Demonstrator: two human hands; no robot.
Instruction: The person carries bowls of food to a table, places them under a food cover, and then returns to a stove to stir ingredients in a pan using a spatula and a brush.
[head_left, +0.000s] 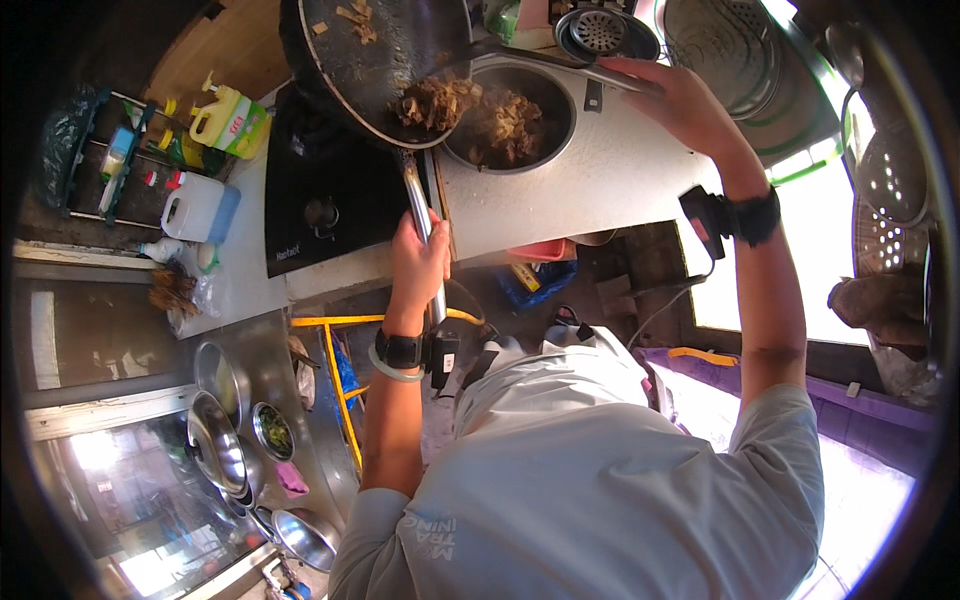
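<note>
My left hand (420, 259) grips the metal handle of a dark wok (375, 82). The wok is tilted over the rim of a round metal bowl (559, 142) on the white counter. Brown cooked food (439, 103) is heaped at the wok's lower edge, and a few pieces cling higher up. More of this food (510, 124) lies in the bowl, with some haze above it. My right hand (679, 101) holds a spatula (551, 58) by its handle end. The spatula reaches across the bowl into the wok, where its blade is hard to make out.
A black glass gas hob (337, 195) sits left of the bowl. Further left are a yellow jug (232, 124) and a clear jug of bluish liquid (202, 206). Steel bowls (307, 536) and a dish of greens (274, 431) stand lower left. A strainer (600, 31) lies behind the bowl.
</note>
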